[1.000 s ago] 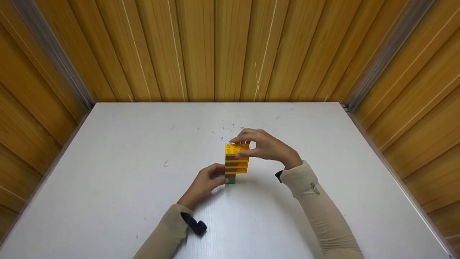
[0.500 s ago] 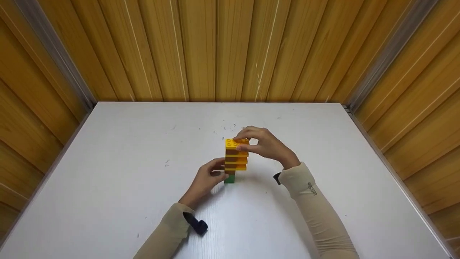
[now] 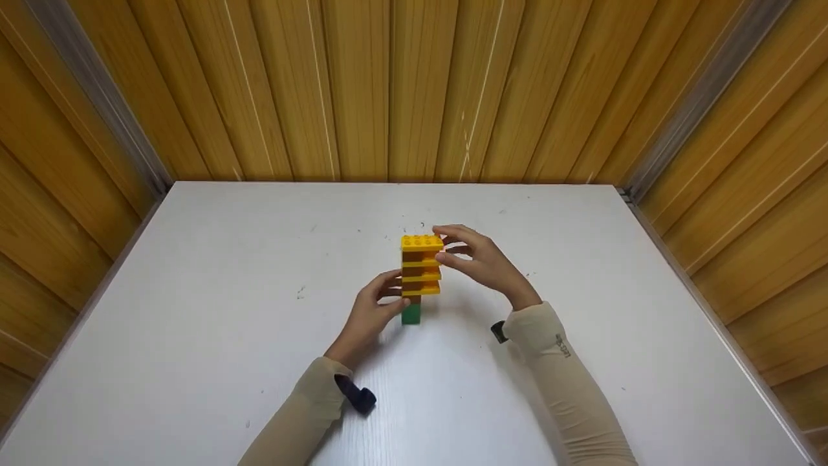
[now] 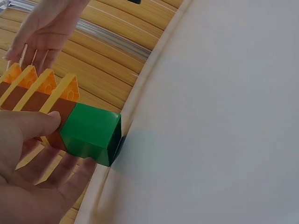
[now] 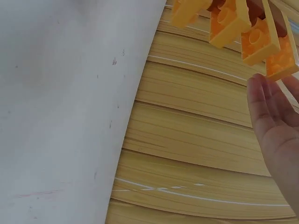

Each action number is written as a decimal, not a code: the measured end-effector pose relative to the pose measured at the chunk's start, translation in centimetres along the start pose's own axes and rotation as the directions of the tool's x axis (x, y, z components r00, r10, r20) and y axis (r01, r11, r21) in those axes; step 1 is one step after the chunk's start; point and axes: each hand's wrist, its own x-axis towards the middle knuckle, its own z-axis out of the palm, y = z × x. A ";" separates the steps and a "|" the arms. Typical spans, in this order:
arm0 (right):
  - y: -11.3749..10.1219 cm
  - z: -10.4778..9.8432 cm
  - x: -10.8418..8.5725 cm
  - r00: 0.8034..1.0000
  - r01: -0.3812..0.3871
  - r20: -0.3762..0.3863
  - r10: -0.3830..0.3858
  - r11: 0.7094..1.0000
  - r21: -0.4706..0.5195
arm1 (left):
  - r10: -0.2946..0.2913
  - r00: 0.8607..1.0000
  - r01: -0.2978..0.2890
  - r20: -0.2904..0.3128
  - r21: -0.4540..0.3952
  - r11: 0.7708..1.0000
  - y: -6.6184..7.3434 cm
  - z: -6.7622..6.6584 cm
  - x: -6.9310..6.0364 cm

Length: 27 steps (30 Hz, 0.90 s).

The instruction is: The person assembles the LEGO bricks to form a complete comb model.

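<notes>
A tower of toy building bricks stands between the two hands in the head view. Its base is a green brick point(image 3: 411, 314), brown bricks point(image 4: 29, 99) rise above it, and several yellow plates point(image 3: 422, 243) jut out to the right like shelves. My left hand point(image 3: 372, 314) grips the tower low down, thumb on the near side and fingers behind. The hollow underside of the green brick shows in the left wrist view. My right hand point(image 3: 482, 262) is beside the right end of the top plate, fingers extended; whether its fingertips touch the plate is hard to tell.
A white table point(image 3: 259, 259) with small dark marks lies under the hands. Yellow wood-look panels point(image 3: 362, 90) enclose it at the back and both sides. Black straps point(image 3: 356, 395) are on both sleeved wrists.
My right hand has slid off the top plate to its right end, baring the studs. The tower and left hand have moved up in the head view, and more green shows.
</notes>
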 end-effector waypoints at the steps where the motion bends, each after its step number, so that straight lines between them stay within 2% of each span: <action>1: 0.3 0.1 -0.1 1.000 -0.026 0.002 0.026 1.000 0.016 | -0.011 1.000 0.011 -0.008 -0.005 1.000 0.0 0.0 0.1; 4: 1.1 0.3 -0.2 0.996 -0.091 0.004 0.091 0.995 0.048 | -0.031 0.999 0.030 -0.031 -0.012 0.999 0.2 -0.1 0.5; 9: 1.9 1.0 -0.3 0.989 -0.149 0.023 0.148 0.985 0.088 | -0.067 0.996 0.066 -0.065 -0.025 0.998 0.3 -0.1 1.2; 14: 3.3 1.7 -0.1 0.978 -0.208 0.050 0.203 0.972 0.107 | -0.085 0.994 0.083 -0.075 -0.029 0.996 0.1 -0.1 2.0; 20: 4.1 2.0 0.4 0.966 -0.260 0.035 0.258 0.960 0.103 | -0.118 0.991 0.118 -0.057 -0.007 0.993 0.3 0.1 3.0; 27: 5.0 2.0 1.2 0.950 -0.312 0.010 0.312 0.947 0.075 | -0.112 0.993 0.114 -0.033 0.050 0.992 0.5 0.3 3.8</action>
